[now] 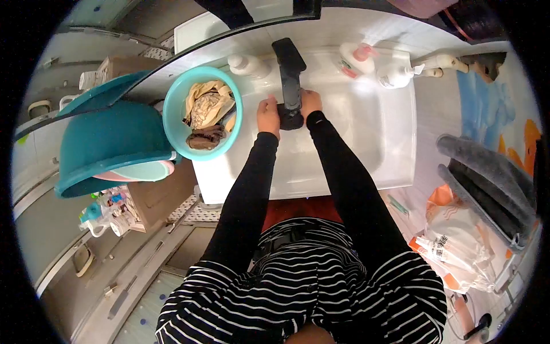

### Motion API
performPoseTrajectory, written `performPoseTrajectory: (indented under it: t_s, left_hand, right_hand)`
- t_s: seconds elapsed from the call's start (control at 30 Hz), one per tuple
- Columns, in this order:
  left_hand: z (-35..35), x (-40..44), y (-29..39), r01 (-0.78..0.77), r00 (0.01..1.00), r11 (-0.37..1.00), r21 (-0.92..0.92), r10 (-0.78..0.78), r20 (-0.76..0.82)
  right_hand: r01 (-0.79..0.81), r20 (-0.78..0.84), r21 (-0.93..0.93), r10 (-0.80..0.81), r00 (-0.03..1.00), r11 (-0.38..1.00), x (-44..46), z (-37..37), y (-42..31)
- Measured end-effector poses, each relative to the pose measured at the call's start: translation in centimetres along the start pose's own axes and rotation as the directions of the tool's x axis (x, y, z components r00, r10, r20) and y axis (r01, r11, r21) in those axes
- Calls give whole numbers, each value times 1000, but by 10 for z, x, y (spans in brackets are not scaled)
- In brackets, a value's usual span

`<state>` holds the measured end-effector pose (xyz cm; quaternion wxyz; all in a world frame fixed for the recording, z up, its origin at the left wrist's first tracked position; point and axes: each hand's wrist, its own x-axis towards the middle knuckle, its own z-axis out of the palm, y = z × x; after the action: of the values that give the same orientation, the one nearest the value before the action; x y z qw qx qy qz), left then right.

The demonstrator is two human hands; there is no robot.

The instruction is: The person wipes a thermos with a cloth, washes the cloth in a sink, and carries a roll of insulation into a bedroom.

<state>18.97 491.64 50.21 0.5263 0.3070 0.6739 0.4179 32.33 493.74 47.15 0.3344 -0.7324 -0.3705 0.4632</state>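
Note:
A bunched black cloth is held over the white sink, below the black faucet. My left hand grips its left side, the thumb pointing up. On the other side, my right hand is closed at the cloth, its fingertips partly hidden by the faucet. What kind of garment the cloth is, I cannot tell. Left of the sink, a light turquoise basin holds crumpled beige and brown laundry.
A white bottle stands at the sink's back left; a pink-topped pump bottle and a white pump bottle stand at the back right. Large teal tubs lean at the left. A plastic bag hangs at the right.

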Motion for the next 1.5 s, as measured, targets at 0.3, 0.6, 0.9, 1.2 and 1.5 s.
performPoseTrajectory:
  t_s: [0.3, 0.6, 0.9, 1.2, 1.5]
  left_hand:
    - [21, -19, 45, 402, 865, 888, -222, -289, 410]
    - [22, -17, 27, 498, 838, 786, -366, -327, 436]
    - [-28, -70, 12, -68, 947, 990, 124, 25, 320]
    - [-53, -110, 77, 229, 972, 957, -176, -215, 91]
    - [-70, -114, 93, 111, 991, 988, -109, -101, 91]
  right_hand:
    - [-499, 293, 544, 404, 867, 675, -41, -90, -16]
    - [-551, 424, 488, 368, 827, 676, -87, -122, -56]
    - [-550, 440, 337, 388, 810, 765, -110, -98, -33]
    - [12, 97, 75, -20, 995, 997, -51, -111, -78]
    - [250, -59, -80, -255, 965, 965, -46, -94, -148]
